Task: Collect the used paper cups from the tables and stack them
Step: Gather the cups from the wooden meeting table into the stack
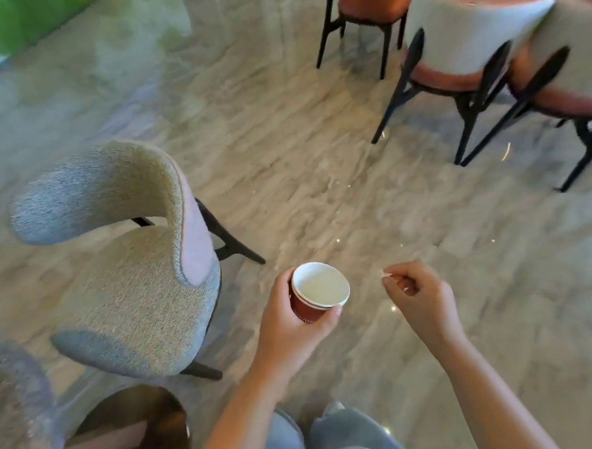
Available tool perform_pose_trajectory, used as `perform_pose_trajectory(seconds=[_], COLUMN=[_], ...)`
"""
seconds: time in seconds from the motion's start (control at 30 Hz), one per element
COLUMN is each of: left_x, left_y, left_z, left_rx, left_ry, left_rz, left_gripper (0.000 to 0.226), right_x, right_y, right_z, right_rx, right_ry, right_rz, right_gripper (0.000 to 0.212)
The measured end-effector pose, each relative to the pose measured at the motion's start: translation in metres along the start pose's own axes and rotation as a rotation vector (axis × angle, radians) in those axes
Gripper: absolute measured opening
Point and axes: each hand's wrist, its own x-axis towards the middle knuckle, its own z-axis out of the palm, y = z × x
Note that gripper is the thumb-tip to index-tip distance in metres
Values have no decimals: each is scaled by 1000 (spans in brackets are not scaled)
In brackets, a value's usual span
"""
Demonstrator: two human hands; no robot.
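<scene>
Marble floor [320, 188] below; left hand [289, 327] grips stacked cups [320, 288], right hand [418, 297] near.

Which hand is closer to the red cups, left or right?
Left. The left hand grips the stacked red cups around their side. The right hand is apart from them on their right, fingers curled, with bare floor showing between.
</scene>
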Motion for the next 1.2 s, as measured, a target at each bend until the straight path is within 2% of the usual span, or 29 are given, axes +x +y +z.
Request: perform_pose_trajectory(seconds=[0.17,0.4,0.6,0.87,1.03,1.2], left_x=[29,104,204,307,336,366], left_y=[22,54,97,147,165,195], left_z=[43,99,142,217,277,357], left_rx=[-14,-23,-44,-42,-60,-65], left_ry=[-126,-276,-359,-517,-616,-692], left_rz=[57,118,196,279,272,267], left_gripper=[69,63,62,55,58,56], right_x=[10,59,147,241,270,313], right_y=[16,36,37,38,63,102], right_z=[-44,-87,-118,-160,-194,-252], right_rx=[43,44,78,68,54,45], right_ry=[126,329,491,644,707,757], right_rz=[66,170,169,156,192,243], right_gripper=[31,17,20,25,37,36])
